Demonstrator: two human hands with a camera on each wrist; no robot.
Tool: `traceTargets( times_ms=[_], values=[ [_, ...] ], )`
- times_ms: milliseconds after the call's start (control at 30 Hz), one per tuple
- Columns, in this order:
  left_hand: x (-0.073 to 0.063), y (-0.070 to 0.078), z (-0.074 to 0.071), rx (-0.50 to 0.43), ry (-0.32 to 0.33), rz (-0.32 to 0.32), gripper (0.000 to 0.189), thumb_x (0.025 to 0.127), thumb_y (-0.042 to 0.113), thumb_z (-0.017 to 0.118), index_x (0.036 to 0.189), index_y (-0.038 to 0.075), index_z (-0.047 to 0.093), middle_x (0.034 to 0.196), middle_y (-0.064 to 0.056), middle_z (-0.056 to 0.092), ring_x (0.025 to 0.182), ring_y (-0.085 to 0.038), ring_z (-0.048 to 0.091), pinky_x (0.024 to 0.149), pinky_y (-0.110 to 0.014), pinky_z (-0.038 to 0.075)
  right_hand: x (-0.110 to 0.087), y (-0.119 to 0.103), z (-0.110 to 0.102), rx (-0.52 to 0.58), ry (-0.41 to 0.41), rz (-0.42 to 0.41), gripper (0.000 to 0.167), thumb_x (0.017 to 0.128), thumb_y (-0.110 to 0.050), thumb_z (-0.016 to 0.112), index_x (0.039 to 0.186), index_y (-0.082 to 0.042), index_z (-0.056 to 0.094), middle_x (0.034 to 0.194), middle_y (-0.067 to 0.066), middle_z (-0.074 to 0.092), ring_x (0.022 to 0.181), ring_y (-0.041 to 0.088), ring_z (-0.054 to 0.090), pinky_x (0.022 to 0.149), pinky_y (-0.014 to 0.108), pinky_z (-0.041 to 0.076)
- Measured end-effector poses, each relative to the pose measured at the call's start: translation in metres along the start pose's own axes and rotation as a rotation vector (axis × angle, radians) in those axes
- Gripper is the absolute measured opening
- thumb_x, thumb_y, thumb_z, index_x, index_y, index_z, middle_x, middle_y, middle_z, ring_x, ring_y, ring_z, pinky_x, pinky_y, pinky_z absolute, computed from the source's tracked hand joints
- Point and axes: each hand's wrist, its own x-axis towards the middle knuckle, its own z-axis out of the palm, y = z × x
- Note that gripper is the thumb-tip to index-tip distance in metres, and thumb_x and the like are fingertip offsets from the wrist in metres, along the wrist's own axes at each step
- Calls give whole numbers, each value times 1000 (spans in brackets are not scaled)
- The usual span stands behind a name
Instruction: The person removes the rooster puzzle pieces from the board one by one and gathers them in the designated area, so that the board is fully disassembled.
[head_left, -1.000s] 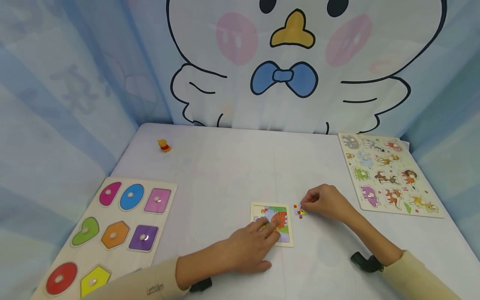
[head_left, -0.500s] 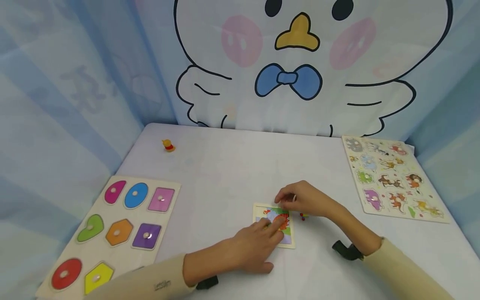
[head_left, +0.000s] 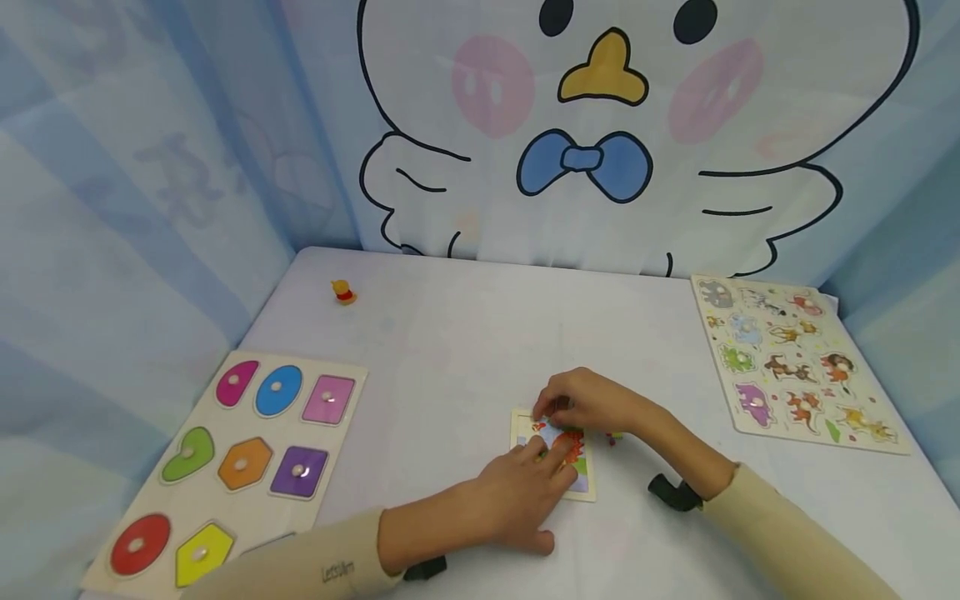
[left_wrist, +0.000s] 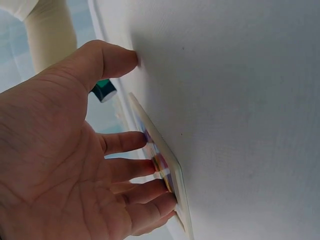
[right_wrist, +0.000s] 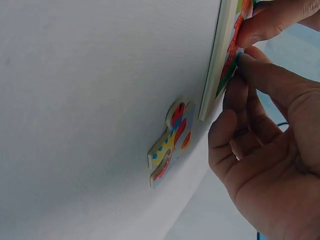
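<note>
A small framed jigsaw puzzle (head_left: 516, 427) with a colourful picture lies on the white table. My left hand (head_left: 521, 496) rests its outstretched fingertips on the picture, thumb apart on the tabletop, as the left wrist view also shows. At the puzzle's upper part is my right hand (head_left: 592, 404), fingers curled and thumb tip touching the picture. Whether it pinches a piece there is hidden by the fingers. Just right of the frame lies a loose jigsaw piece (right_wrist: 175, 140), yellow, red and blue, flat on the table and apart from both hands.
On the left is a knobbed shape board (head_left: 258, 425) with coloured shapes. A wooden animal board (head_left: 813, 400) lies at the right. Towards the back left stands a small yellow and red figurine (head_left: 343, 292). A cartoon-printed curtain (head_left: 495, 200) hangs behind the table.
My right hand has left the loose piece, which stays beside the frame, and moved left onto the puzzle's upper part. My left hand stays on the puzzle. The head view has shifted slightly.
</note>
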Motion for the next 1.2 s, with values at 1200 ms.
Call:
traceTargets(
  times_ms=[1200],
  values=[
    [1,2,-2,-75,-24,-36,68,77,61,70,125,19,47,148,-6,38,120,-23,41,94,-34,45,-15,-2,4,56,20,132,10,95,-2,62,96,-12,62,84,-4,59,65,10,54,55,28,48]
  ],
)
